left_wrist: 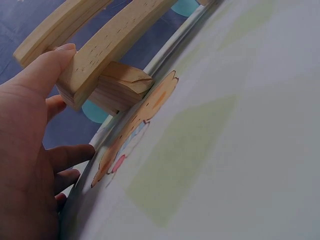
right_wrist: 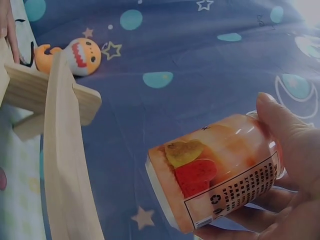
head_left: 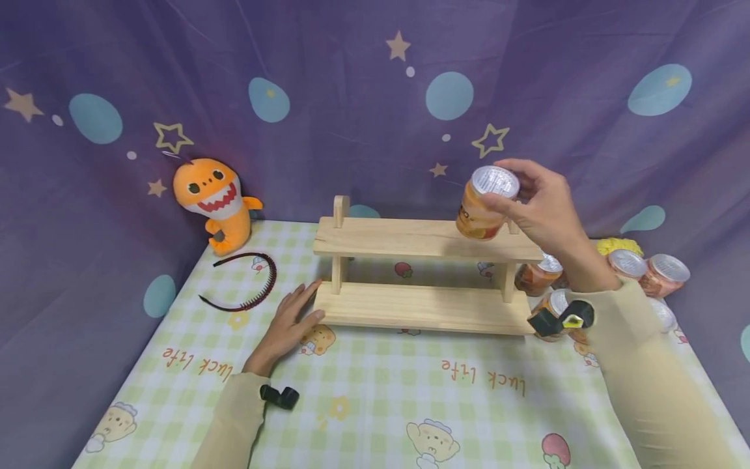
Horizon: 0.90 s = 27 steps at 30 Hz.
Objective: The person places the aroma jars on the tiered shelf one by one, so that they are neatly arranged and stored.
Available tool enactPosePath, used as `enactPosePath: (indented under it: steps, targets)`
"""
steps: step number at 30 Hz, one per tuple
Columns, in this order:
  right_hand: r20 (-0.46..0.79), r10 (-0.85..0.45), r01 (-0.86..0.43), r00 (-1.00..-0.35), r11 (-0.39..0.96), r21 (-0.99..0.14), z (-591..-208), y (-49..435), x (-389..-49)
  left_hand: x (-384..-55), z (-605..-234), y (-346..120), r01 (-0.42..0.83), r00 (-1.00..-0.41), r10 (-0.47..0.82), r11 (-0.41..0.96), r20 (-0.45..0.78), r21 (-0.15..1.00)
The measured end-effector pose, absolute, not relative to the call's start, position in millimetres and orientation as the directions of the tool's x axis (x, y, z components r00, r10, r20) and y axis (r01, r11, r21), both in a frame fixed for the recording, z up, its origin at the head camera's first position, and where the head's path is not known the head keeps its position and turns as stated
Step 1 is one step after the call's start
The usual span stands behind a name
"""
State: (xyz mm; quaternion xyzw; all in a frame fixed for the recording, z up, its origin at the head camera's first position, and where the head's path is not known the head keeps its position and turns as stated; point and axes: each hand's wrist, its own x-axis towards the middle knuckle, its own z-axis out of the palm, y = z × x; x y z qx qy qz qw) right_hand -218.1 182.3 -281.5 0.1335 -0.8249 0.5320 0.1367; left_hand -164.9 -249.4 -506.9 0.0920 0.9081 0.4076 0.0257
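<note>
Orange can hangs gripped high in the right hand, perhaps freeing its base, while the wide-fingered left hand likely steadies the shelf at its left edge.

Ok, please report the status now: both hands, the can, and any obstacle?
Right hand gripping can, held above upper board. Left hand touching left end of lower board. Nothing visible between can and upper board.

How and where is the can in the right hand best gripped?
Probably by its upper wall, just below the lid, from the right, as the right hand does: the can is round and lid-up, so thumb and fingers can oppose across it, leaving the base exposed.
</note>
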Motion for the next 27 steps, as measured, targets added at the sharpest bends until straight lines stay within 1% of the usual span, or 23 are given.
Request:
enactPosePath:
  steps: [4,10,14,18,27]
  targets:
    - [0.339,-0.075,-0.34,-0.938,0.405,-0.849,-282.9,165.4,-224.4,-164.9,-506.6,-249.5,0.141,-0.982,0.188,0.652,0.021,0.745]
    - [0.304,-0.118,-0.326,-0.945,0.397,-0.858,-288.2,139.9,-233.0,-164.9,-505.8,-249.8,0.145,-0.982,0.188,0.653,0.026,0.743]
    - [0.294,-0.156,-0.331,-0.943,0.365,-0.87,-294.8,124.6,-240.8,-164.7,-504.6,-249.1,0.149,-0.981,0.193,0.652,0.027,0.744]
    - [0.282,-0.167,-0.324,-0.945,0.339,-0.883,-299.5,109.3,-247.1,-164.7,-503.8,-248.7,0.148,-0.981,0.193,0.648,0.027,0.747]
    - [0.277,-0.181,-0.324,-0.944,0.344,-0.881,-310.4,76.0,-255.8,-164.2,-503.9,-248.9,0.141,-0.982,0.188,0.651,0.022,0.746]
